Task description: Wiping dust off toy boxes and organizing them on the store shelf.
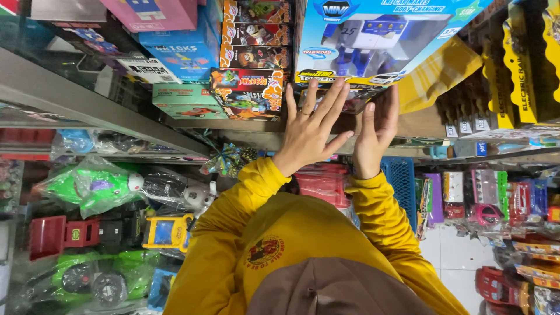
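Blue robot-toy box point(373, 41); yellow sleeves point(233, 216); green bagged toy point(93, 186).

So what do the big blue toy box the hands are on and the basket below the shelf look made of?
The big blue toy box looks like glossy printed cardboard with a clear window, probably plastic film: sharp folded edges and a sheen over the toy inside. Both the left hand and the right hand lie flat at its lower edge. The blue basket looks like moulded plastic, judging by its even lattice wall.
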